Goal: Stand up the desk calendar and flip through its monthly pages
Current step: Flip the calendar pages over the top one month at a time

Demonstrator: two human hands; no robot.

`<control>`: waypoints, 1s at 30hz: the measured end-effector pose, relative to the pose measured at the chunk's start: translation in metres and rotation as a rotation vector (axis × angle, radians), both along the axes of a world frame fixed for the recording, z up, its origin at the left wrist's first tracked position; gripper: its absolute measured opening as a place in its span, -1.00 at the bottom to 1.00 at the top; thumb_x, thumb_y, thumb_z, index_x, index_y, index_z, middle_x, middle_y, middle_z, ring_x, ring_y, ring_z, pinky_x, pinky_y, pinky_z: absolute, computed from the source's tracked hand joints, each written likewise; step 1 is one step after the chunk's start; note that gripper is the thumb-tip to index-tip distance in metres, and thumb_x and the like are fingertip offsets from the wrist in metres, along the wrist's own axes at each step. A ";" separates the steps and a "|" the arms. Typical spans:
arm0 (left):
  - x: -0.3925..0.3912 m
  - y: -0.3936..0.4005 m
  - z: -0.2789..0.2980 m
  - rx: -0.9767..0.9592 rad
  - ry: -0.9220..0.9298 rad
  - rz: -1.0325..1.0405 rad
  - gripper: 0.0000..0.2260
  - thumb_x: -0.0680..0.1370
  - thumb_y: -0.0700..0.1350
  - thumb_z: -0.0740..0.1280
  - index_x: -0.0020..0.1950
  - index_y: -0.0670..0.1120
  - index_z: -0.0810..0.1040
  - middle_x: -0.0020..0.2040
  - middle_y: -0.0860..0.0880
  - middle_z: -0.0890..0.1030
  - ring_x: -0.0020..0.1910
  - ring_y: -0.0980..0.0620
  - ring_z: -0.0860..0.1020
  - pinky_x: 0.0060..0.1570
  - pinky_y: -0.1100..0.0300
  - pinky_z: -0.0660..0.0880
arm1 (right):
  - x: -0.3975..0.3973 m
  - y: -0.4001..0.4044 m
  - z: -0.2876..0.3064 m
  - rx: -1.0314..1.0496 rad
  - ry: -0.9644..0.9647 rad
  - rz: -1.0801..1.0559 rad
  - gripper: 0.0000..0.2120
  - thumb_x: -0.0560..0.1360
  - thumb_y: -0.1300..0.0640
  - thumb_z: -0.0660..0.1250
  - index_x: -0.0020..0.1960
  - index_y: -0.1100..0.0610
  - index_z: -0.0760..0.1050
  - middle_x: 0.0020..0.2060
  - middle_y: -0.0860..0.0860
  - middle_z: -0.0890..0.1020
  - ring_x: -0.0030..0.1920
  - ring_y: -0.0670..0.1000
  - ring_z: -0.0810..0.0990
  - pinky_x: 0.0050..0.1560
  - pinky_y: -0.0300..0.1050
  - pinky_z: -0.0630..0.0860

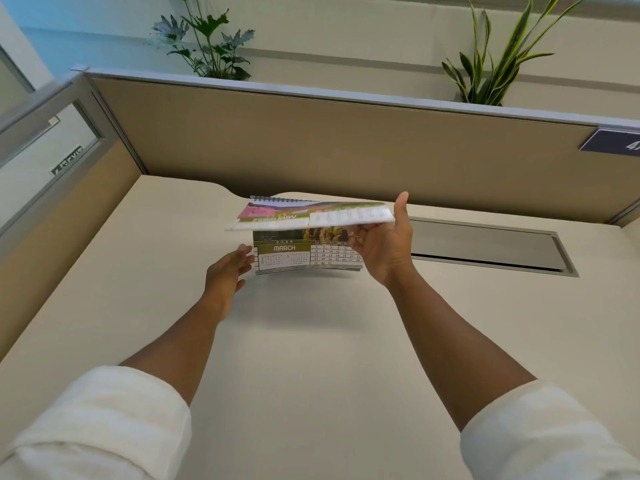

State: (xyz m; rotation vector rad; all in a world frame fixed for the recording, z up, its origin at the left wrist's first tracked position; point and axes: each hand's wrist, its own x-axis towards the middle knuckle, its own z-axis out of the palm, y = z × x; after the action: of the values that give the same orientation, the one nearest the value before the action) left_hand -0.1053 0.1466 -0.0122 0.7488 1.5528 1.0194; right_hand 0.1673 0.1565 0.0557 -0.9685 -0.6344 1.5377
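Note:
A spiral-bound desk calendar (294, 256) stands upright on the beige desk (304, 358), its March page facing me. The February page (311, 216) is lifted almost level above it, hinged on the spiral at the top. My right hand (384, 244) pinches that page's right edge, thumb on top and fingers underneath. At the calendar's left edge is my left hand (228, 271), its fingers spread, fingertips at or just touching the edge of the March page. Both forearms are bare below rolled white sleeves.
A tan cubicle partition (346, 147) runs behind the calendar, with a blue sign (613, 142) at its right end. A grey cable hatch (485, 245) is set into the desk to the right. Two potted plants (207, 39) stand beyond the partition. A glass panel (45, 143) closes the left side.

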 end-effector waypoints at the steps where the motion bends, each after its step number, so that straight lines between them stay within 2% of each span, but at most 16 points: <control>1: 0.001 0.000 -0.001 0.012 0.000 -0.006 -0.76 0.52 0.10 0.36 0.13 0.04 0.60 0.03 0.02 0.65 0.14 0.00 0.55 0.09 0.05 0.42 | 0.000 0.003 0.003 0.016 0.015 -0.005 -0.24 0.45 -0.49 0.01 0.06 0.14 0.61 -0.01 0.13 0.68 -0.08 0.08 0.62 -0.13 -0.04 0.43; 3: 0.003 0.000 -0.002 0.036 0.001 -0.035 -0.85 0.52 -0.01 0.39 0.08 0.07 0.61 -0.01 0.04 0.65 0.12 -0.01 0.54 0.03 0.10 0.42 | 0.000 0.007 0.007 0.042 0.049 -0.011 -0.28 0.47 -0.46 0.05 0.17 0.10 0.59 0.01 0.11 0.69 -0.13 0.07 0.63 -0.19 -0.05 0.42; 5: 0.004 0.000 -0.002 0.054 0.004 -0.053 -0.77 0.51 -0.05 0.41 0.17 0.03 0.60 0.04 0.01 0.64 0.04 0.03 0.55 -0.09 0.23 0.44 | 0.001 0.009 0.009 0.057 0.046 -0.023 -0.29 0.47 -0.45 0.07 0.30 0.07 0.51 0.03 0.11 0.69 -0.15 0.05 0.62 -0.17 -0.06 0.44; 7: 0.004 0.000 -0.002 0.068 0.004 -0.046 -0.70 0.50 -0.10 0.43 0.23 -0.02 0.58 0.06 -0.03 0.64 -0.05 0.11 0.57 -0.17 0.32 0.44 | 0.002 0.011 0.010 0.068 0.034 -0.027 -0.30 0.48 -0.44 0.08 0.34 0.04 0.48 0.03 0.10 0.68 -0.13 0.04 0.62 -0.15 -0.07 0.46; 11: 0.003 0.002 -0.002 0.076 0.023 -0.039 -0.70 0.48 -0.14 0.46 0.20 -0.04 0.58 0.02 -0.01 0.64 -0.12 0.22 0.56 -0.17 0.35 0.44 | 0.003 0.009 0.009 0.057 0.044 -0.064 -0.36 0.49 -0.40 0.12 0.31 0.06 0.49 -0.03 0.09 0.68 -0.16 0.03 0.61 -0.19 -0.09 0.48; 17: 0.000 0.002 -0.002 0.057 0.029 -0.031 -0.75 0.48 -0.12 0.46 0.15 -0.02 0.61 0.00 -0.01 0.66 -0.11 0.18 0.58 -0.08 0.28 0.44 | 0.005 0.003 -0.005 -0.042 -0.050 -0.338 -0.60 0.53 -0.21 0.26 0.09 0.11 0.58 -0.23 -0.04 0.61 -0.31 -0.09 0.50 -0.32 -0.23 0.39; 21: 0.000 0.002 -0.001 0.050 0.031 -0.022 -0.79 0.49 -0.11 0.44 0.11 0.01 0.60 0.01 0.01 0.65 -0.06 0.11 0.57 -0.02 0.21 0.43 | 0.007 -0.002 -0.017 -0.185 -0.207 -0.452 -0.72 0.54 -0.14 0.28 -0.01 0.06 0.59 -0.17 -0.05 0.60 -0.20 -0.07 0.50 -0.19 -0.16 0.43; 24: 0.001 0.003 -0.002 0.046 0.027 -0.020 -0.77 0.51 -0.11 0.42 0.16 -0.01 0.59 0.04 -0.01 0.64 -0.05 0.09 0.58 -0.02 0.22 0.43 | 0.006 -0.006 -0.025 -0.269 -0.344 -0.460 -0.79 0.55 -0.10 0.28 -0.04 0.04 0.56 -0.15 -0.08 0.62 -0.12 -0.06 0.54 -0.18 -0.17 0.45; 27: 0.003 0.002 -0.003 0.057 0.026 -0.022 -0.72 0.52 -0.13 0.41 0.23 -0.06 0.58 0.05 -0.02 0.64 -0.12 0.20 0.56 -0.10 0.28 0.43 | 0.005 -0.010 -0.036 -0.313 -0.418 -0.430 -0.76 0.57 -0.07 0.25 0.06 0.08 0.54 -0.10 -0.06 0.62 -0.01 -0.03 0.56 -0.14 -0.14 0.44; 30: 0.003 0.002 -0.003 0.054 0.027 -0.029 -0.69 0.52 -0.12 0.41 0.26 -0.06 0.57 0.06 -0.01 0.63 -0.07 0.13 0.56 0.02 0.20 0.41 | 0.005 -0.013 -0.043 -0.357 -0.461 -0.391 -0.71 0.58 -0.09 0.23 0.12 0.10 0.54 -0.05 -0.05 0.63 0.02 -0.02 0.56 -0.04 -0.07 0.44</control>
State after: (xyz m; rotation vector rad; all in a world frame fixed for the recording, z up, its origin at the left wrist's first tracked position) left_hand -0.1025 0.1488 -0.0150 0.8234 1.5380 1.0369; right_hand 0.1727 0.1431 0.0126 -1.6418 -0.4519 1.0991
